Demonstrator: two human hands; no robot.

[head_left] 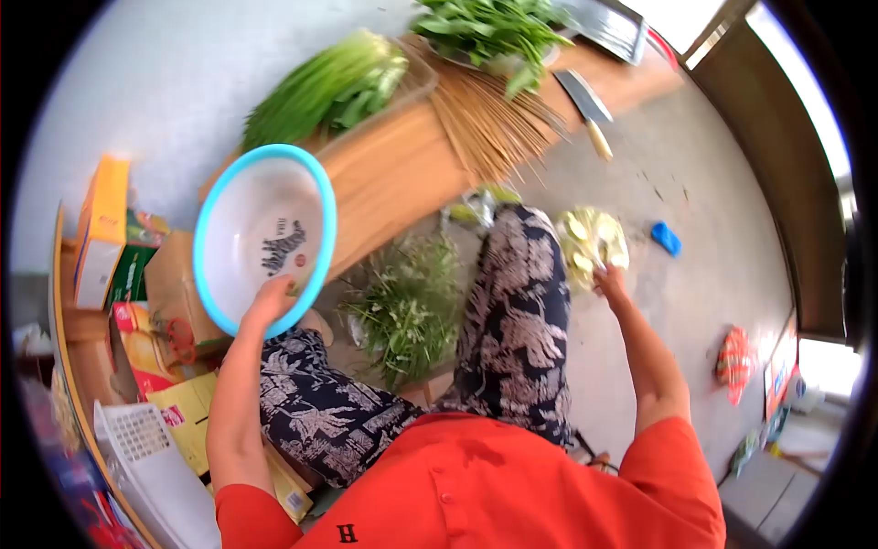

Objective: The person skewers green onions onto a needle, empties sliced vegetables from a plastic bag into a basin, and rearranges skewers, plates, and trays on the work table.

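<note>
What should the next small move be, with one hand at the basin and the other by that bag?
Probably bring the bag of pale pieces toward the basin. The left hand has the basin by its rim, its inside shows only printed markings, and the right hand is at the bag's near edge.

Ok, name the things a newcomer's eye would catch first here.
Probably the white basin with its bright turquoise rim, at the left, gripped by the left hand. Next, the long green bunch and the leafy greens towards the far side of the wooden bench. The cleaver also stands out near the bench's edge, its pale handle pointing outward.
</note>
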